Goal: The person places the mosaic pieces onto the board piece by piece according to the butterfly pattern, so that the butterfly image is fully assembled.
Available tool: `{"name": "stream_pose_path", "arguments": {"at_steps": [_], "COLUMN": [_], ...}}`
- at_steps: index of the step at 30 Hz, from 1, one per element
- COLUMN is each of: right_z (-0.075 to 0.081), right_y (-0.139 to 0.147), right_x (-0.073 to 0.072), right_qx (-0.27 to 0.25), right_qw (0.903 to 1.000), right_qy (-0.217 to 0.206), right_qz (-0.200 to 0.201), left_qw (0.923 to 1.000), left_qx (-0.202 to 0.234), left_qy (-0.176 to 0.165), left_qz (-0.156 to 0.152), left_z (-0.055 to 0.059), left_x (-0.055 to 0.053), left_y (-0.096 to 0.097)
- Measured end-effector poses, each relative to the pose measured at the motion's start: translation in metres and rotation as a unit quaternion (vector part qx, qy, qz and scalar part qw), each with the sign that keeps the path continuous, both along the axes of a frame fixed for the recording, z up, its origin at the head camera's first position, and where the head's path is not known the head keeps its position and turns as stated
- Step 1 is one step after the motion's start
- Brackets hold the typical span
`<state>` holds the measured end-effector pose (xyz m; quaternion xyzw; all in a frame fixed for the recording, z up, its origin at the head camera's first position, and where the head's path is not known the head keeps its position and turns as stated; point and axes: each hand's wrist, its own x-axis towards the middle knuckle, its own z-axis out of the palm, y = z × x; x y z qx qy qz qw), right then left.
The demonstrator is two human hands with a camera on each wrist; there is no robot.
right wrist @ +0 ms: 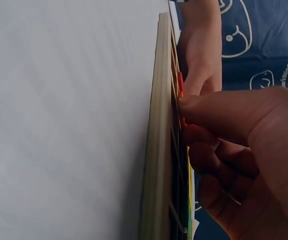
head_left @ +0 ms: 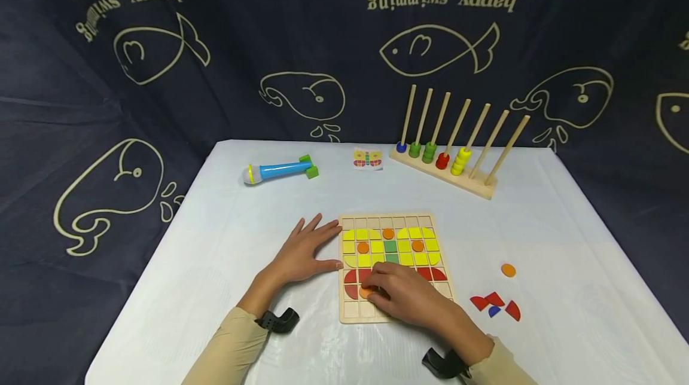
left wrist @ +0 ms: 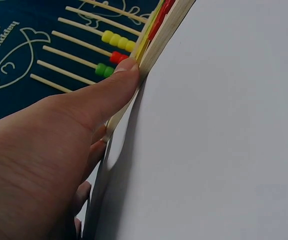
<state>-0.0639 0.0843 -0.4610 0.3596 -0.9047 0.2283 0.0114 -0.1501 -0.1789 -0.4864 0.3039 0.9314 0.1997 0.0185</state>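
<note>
A wooden grid board [head_left: 351, 311] lies on the table, set with yellow, red, green and orange flat pieces. My left hand [head_left: 304, 254] rests at its left side with fingers spread, thumb and fingertips touching the board's edge; the left wrist view shows the thumb [left wrist: 119, 80] against that edge. Over the lower part of the board, my right hand [head_left: 411, 296] pinches an orange disc [head_left: 365, 293] beside the red pieces at the lower left. In the right wrist view its thumb [right wrist: 199, 106] and fingertips meet at the board's surface. The hand covers several cells.
Loose red pieces [head_left: 513, 311], a blue piece [head_left: 494, 311] and another orange disc [head_left: 508, 270] lie right of the board. Farther back are a toy microphone [head_left: 282, 170], a picture card [head_left: 368, 159] and a peg stand [head_left: 447, 177] with coloured beads.
</note>
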Motion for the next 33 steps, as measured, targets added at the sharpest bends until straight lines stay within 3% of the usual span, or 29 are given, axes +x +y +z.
{"name": "stream_pose_path", "arguments": {"at_steps": [9, 19, 28, 33], "right_z": [0.003, 0.000, -0.005, -0.006], "right_y": [0.014, 0.062, 0.118, 0.144], "right_x": [0.004, 0.011, 0.024, 0.031], "right_qx": [0.011, -0.032, -0.077, -0.064], "right_qw": [0.9992, 0.9949, 0.9837, 0.9752], "right_qy": [-0.009, -0.011, -0.038, -0.051], "right_qz": [-0.036, -0.095, -0.158, -0.206], "left_qw": [1.0000, 1.0000, 1.0000, 1.0000], "left_qx": [-0.005, 0.002, 0.005, 0.007], "left_qy": [-0.004, 0.001, 0.001, 0.004], "left_qz": [0.004, -0.002, 0.000, 0.000], "left_z": [-0.001, -0.003, -0.002, -0.003], "left_x": [0.000, -0.001, -0.001, -0.001], "left_y": [0.001, 0.000, -0.001, -0.002]}}
